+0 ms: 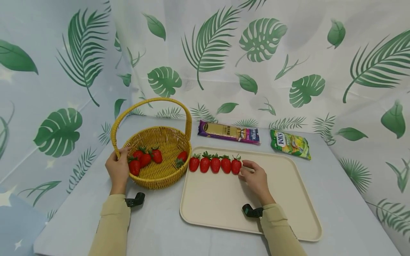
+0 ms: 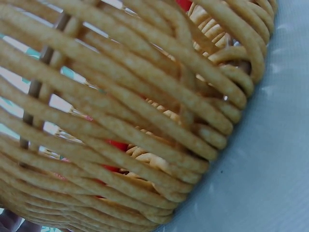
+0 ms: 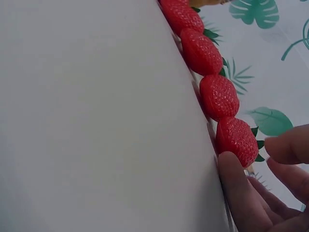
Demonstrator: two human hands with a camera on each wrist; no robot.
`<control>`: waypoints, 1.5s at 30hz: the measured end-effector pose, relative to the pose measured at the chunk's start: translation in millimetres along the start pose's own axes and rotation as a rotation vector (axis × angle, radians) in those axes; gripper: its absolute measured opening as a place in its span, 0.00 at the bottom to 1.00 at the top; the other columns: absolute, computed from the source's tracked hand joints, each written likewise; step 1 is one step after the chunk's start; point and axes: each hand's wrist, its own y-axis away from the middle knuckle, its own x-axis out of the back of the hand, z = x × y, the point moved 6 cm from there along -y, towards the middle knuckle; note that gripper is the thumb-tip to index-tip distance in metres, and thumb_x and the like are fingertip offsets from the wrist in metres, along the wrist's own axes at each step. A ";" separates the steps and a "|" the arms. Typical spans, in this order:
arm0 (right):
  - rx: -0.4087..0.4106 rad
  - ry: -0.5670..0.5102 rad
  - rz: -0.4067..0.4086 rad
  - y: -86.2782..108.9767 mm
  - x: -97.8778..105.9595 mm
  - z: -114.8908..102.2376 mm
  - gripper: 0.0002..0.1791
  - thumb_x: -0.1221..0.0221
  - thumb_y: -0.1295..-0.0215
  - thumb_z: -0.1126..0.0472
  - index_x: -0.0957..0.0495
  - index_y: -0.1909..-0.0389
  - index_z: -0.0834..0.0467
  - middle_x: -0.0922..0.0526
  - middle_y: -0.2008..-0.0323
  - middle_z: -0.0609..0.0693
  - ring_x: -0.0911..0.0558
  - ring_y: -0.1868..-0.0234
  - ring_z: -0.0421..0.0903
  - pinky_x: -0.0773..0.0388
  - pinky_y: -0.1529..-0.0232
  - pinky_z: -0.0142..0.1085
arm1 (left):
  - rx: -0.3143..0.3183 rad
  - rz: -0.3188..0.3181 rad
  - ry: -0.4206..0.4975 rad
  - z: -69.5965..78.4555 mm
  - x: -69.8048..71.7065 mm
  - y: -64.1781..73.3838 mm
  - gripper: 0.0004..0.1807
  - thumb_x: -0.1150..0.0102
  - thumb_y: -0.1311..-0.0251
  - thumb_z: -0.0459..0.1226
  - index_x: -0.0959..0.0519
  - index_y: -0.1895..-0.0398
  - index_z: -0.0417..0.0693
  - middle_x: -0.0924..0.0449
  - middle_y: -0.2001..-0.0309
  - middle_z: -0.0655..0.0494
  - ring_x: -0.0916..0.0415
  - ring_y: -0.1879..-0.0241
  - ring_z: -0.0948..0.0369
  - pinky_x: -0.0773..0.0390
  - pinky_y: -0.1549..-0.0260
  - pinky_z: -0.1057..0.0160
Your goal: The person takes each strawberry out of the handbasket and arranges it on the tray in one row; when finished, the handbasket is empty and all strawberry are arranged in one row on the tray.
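Note:
A yellow wicker basket [image 1: 157,183] with a tall arched handle stands on the left, several red strawberries [image 1: 145,159] inside it. My left hand [image 1: 117,170] grips the basket's left rim by the foot of the handle; the left wrist view is filled by the basket's woven side [image 2: 111,111]. On the beige tray [image 1: 221,202], several strawberries [image 1: 215,165] lie in a row along the far edge, green leaves pointing away. My right hand [image 1: 256,179] is at the rightmost strawberry [image 3: 236,141]. Its thumb [image 3: 234,181] touches that strawberry's side, while the forefinger stands apart from it.
Behind the tray lie a purple and gold packet [image 1: 229,132] and a green snack bag [image 1: 290,144]. A leaf-patterned cloth [image 1: 221,81] hangs behind the pale table [image 1: 157,220]. The basket's right side stands close against the tray's left corner.

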 end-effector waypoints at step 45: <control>0.555 -0.019 -0.437 28.6 -198.4 -155.4 0.14 0.41 0.34 0.62 0.20 0.49 0.62 0.17 0.51 0.54 0.21 0.48 0.52 0.23 0.50 0.38 | 0.007 -0.008 -0.008 -0.6 -0.1 0.2 0.17 0.45 0.31 0.41 0.18 0.56 0.33 0.17 0.53 0.41 0.27 0.57 0.68 0.33 0.57 0.71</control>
